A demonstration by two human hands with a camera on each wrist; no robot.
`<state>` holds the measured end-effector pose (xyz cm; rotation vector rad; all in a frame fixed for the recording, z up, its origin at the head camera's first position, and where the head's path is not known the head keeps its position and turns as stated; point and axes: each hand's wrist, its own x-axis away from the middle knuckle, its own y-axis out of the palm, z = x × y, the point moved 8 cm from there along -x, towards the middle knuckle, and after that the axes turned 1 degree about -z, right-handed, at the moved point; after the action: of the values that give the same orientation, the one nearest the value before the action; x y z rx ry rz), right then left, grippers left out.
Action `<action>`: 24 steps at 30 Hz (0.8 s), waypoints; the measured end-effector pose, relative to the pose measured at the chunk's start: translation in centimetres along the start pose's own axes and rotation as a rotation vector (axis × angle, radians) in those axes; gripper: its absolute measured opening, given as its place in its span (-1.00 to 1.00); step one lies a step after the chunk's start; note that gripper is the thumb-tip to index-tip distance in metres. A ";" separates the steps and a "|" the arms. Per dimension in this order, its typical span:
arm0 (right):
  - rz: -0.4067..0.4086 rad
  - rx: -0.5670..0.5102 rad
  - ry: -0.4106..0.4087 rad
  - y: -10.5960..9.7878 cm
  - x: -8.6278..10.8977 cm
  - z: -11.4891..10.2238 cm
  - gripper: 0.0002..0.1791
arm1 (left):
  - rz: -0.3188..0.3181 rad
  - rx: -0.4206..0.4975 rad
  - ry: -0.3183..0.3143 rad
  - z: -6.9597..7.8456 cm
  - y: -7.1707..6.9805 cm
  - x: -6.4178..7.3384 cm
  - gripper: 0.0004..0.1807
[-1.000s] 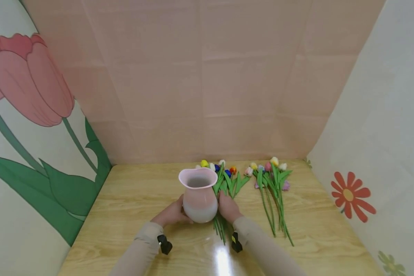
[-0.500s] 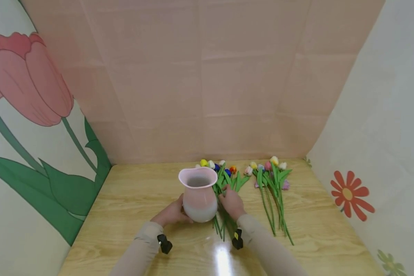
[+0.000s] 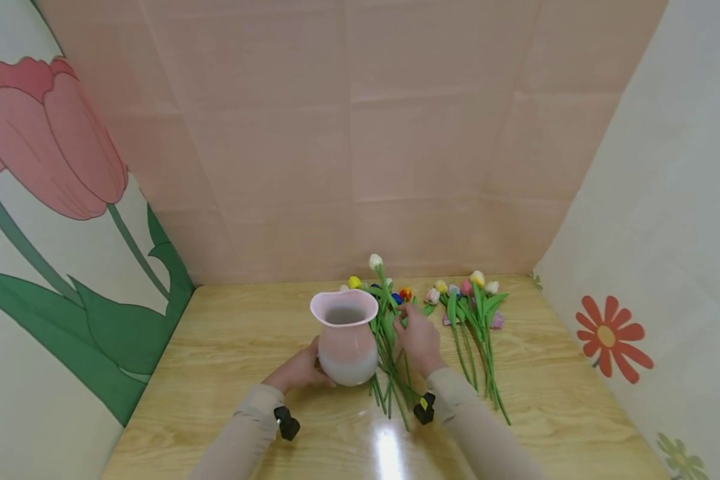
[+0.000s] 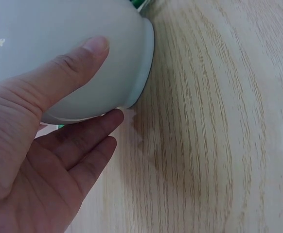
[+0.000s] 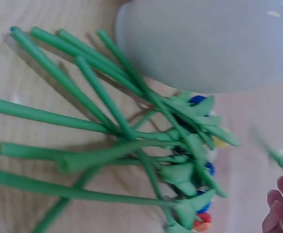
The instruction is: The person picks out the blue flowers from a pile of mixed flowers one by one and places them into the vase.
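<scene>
My left hand (image 3: 303,369) grips the side of a pink-to-white vase (image 3: 349,350) with a flared, wavy rim. In the left wrist view, the thumb lies along the vase's glossy wall while the fingers reach around its lower side near the foot. My right hand (image 3: 419,339), just right of the vase, pinches an artificial white tulip (image 3: 375,261) by its green upper stem; the bloom is raised above the others. Only the fingertips (image 5: 276,208) of that hand show in the right wrist view. Beneath it lie several green-stemmed tulips (image 5: 175,172), their stems crossing beside the vase.
A second bunch of tulips (image 3: 483,320) in pale colours lies to the right on the wooden table (image 3: 240,333). A pink backdrop (image 3: 276,167) rises behind the table. Flower-printed panels (image 3: 666,200) flank both sides.
My right hand has moved up and right from the stems beside the vase, and the white tulip has risen above the bunch. The left hand and vase have stayed in place.
</scene>
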<state>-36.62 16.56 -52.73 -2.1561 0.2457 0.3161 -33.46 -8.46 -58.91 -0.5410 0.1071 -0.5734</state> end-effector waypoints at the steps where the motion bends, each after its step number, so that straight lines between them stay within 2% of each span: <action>1: 0.025 -0.004 -0.023 -0.5 0.0 -0.2 -0.72 | -0.001 0.002 0.000 0.0 0.0 0.0 0.08; 6: 0.147 -0.013 -0.145 -3.2 -0.1 -0.8 -0.73 | -0.009 0.007 -0.001 -0.1 0.0 -0.1 0.09; 12: 0.345 0.063 -0.238 -6.3 -0.2 -0.2 -0.63 | -0.006 0.009 -0.005 0.0 0.0 0.0 0.09; 15: 0.429 0.111 -0.243 -7.4 -0.2 0.6 -0.66 | -0.005 0.018 -0.013 0.1 0.0 0.0 0.09; 24: 0.456 0.158 -0.160 -8.3 -0.6 4.3 -0.71 | -0.011 -0.002 -0.017 0.0 0.0 0.0 0.09</action>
<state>-35.38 24.85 -48.48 -1.8907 0.6503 0.7005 -33.53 -8.48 -58.92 -0.5488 0.0882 -0.5795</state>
